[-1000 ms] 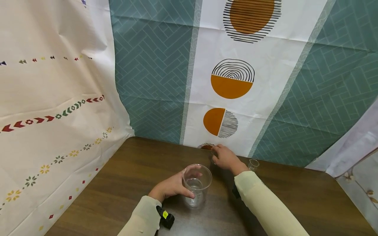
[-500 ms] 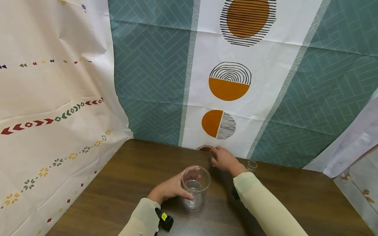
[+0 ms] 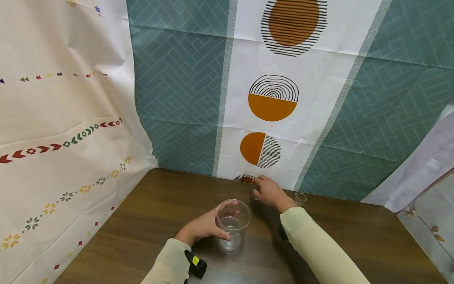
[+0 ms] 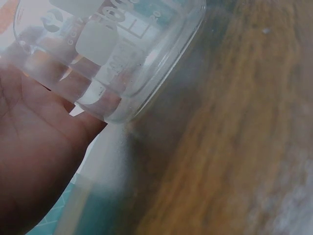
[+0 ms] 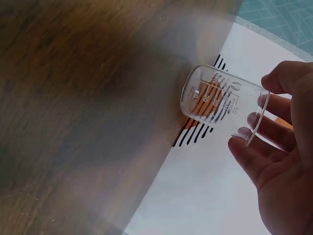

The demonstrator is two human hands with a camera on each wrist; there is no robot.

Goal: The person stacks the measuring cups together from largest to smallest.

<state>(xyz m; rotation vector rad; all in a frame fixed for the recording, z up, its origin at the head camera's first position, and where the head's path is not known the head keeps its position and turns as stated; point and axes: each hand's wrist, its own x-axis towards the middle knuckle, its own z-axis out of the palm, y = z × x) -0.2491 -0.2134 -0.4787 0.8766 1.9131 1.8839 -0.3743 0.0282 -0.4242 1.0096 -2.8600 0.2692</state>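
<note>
My left hand [image 3: 203, 226] curls around the side of a large clear glass beaker [image 3: 235, 233], thumb at the near side and fingers behind the glass. White printed markings show on this beaker's wall [image 4: 115, 54] in the left wrist view. Farther back, my right hand [image 3: 270, 193] holds a small glass beaker [image 5: 220, 98] by its rim, between thumb and fingers. Its printed scale reads up to 50, and its base is close to the table. In the head view the right hand hides most of that small beaker.
Behind the right wrist, another small glass beaker [image 3: 300, 198] stands near the table's back edge. The brown wooden table [image 3: 170, 193] meets a patterned teal and white cloth [image 3: 184, 118] at the back and a cream cloth [image 3: 88, 165] on the left.
The head view has shifted slightly, so everything sits a little differently in the frame. Both hands keep their hold, and the beakers stay in place.
</note>
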